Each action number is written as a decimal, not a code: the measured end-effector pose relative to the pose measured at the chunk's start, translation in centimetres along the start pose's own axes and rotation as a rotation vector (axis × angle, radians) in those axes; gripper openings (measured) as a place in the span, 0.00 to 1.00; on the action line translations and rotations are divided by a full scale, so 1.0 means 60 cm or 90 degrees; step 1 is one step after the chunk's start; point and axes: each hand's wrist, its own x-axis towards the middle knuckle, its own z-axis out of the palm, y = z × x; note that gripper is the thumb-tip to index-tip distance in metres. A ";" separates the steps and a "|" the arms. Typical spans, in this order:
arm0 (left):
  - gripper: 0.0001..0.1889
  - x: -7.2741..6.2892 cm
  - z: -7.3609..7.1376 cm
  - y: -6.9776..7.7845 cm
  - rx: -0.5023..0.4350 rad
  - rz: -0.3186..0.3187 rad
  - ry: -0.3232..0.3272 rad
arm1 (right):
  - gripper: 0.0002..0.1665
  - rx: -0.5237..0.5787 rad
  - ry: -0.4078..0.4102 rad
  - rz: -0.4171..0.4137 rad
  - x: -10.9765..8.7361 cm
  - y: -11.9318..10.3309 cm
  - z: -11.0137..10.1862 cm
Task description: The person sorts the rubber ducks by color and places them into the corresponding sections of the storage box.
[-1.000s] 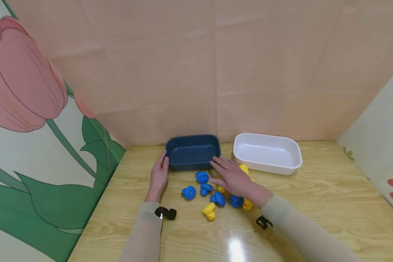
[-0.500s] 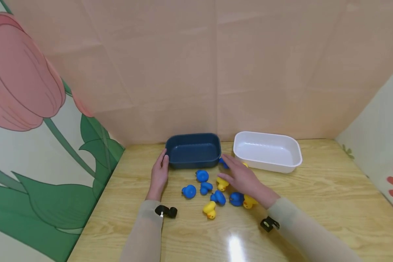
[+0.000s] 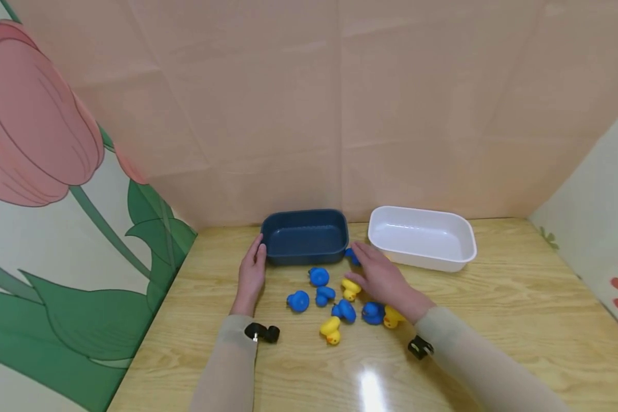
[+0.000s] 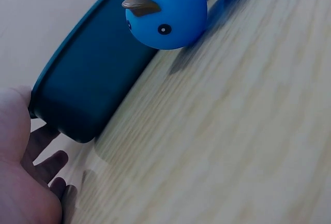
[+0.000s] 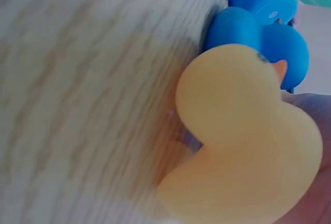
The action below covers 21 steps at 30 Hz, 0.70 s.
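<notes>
My left hand (image 3: 250,278) rests with extended fingers against the left end of a dark blue tray (image 3: 305,258). In the left wrist view, the fingers lie at the corner of that tray (image 4: 93,79), and a blue rubber duck (image 4: 168,14) shows in front of it. My right hand (image 3: 383,278) reaches over the toy ducks with fingers stretched out, just right of a yellow duck (image 3: 350,289). Its fingertips are beside a partly covered blue duck (image 3: 352,257). In the right wrist view, a yellow duck (image 5: 248,131) lies close to the palm; whatever is under the hand is hidden.
A white tray (image 3: 422,260) stands to the right of the dark one. Several blue ducks, one of them here (image 3: 298,301), and a yellow duck (image 3: 331,330) lie in front. A pink cloth (image 3: 340,114) hangs behind the wooden table (image 3: 520,320).
My right hand has moved right, away from the dark tray's front corner, uncovering a blue duck and more of a yellow one. My left hand has stayed at the tray's end.
</notes>
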 end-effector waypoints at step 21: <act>0.29 -0.001 0.004 0.007 0.004 -0.003 -0.004 | 0.36 -0.054 0.020 -0.050 0.007 0.018 0.009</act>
